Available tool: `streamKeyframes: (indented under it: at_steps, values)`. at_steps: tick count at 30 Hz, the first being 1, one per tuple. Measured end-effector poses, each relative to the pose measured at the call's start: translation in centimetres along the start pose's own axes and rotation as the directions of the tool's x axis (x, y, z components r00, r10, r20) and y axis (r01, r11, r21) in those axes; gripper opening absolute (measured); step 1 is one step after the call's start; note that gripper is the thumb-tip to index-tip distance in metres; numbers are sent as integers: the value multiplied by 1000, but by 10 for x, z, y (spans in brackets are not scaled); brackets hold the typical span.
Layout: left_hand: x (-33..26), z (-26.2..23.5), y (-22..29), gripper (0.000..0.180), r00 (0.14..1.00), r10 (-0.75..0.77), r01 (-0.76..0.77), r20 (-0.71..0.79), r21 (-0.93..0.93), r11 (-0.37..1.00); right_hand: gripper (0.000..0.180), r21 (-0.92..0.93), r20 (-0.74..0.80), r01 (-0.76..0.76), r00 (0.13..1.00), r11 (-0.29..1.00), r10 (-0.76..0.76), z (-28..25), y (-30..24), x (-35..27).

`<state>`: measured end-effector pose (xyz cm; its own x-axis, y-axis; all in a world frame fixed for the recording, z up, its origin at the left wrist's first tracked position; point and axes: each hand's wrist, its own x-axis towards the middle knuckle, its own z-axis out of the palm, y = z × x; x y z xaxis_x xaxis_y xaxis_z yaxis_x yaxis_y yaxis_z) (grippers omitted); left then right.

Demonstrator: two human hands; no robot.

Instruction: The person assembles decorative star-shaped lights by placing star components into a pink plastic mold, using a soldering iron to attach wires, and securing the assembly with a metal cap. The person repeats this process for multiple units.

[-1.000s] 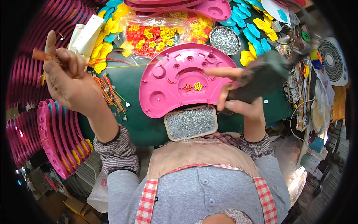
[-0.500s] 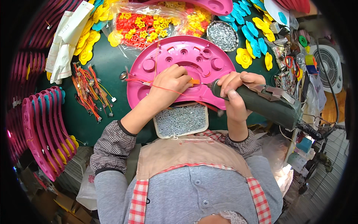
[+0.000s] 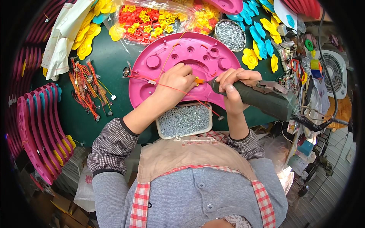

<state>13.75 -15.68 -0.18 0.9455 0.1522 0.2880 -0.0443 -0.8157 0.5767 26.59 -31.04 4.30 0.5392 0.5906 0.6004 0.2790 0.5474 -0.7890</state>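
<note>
A pink curved plastic shell point(image 3: 142, 74) lies hollow side up in front of me, with posts and recesses inside. My left hand point(image 3: 176, 81) rests over its middle, fingers closed on a small orange piece point(image 3: 199, 81). Red wires point(image 3: 142, 77) with a white tag run under and across that hand, one ending in a connector beyond the screw tray. My right hand point(image 3: 235, 89) grips a dark green electric screwdriver point(image 3: 264, 102), held nearly level and pointing left. Its bit meets the orange piece or sits just beside it; I cannot tell which.
A white tray of screws point(image 3: 184, 121) stands between the shell and my apron. A round bowl of metal bits point(image 3: 230, 35), a bag of red and yellow pieces point(image 3: 142, 23) and yellow flowers point(image 3: 249, 59) lie beyond. Wire bundles point(image 3: 87, 87) and stacked pink shells point(image 3: 42, 129) are left.
The screwdriver has moved slightly left, its bit closer to the orange piece. A red wire's end now drapes over the screw tray. My left hand stays over the shell.
</note>
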Motion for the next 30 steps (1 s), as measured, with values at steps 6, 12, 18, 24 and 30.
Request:
streamKeyframes:
  at_steps: [6, 12, 18, 24, 30]
  values:
    - [0, 4, 1, 15, 1000, -11, 11, -5, -7, 1000, 40, 101, -58, -47, 997, 994, 53, -7, 4, -1]
    - [1, 4, -1, 13, 999, 30, -31, -38, -11, 999, 39, 127, -32, -70, 997, 989, 75, -10, 5, 1]
    - [-1, 0, 2, 26, 991, -53, 21, -121, -251, 968, 43, 203, -91, -32, 995, 979, 52, -3, -31, -8]
    - [-21, -46, 26, 25, 756, -570, 48, -321, -842, 538, 45, 70, 78, -225, 973, 972, 219, 0, -56, -57]
    - [-53, -26, 50, 26, 985, 95, -105, -144, -66, 992, 43, 152, 45, -211, 977, 966, 207, 0, -59, -52]
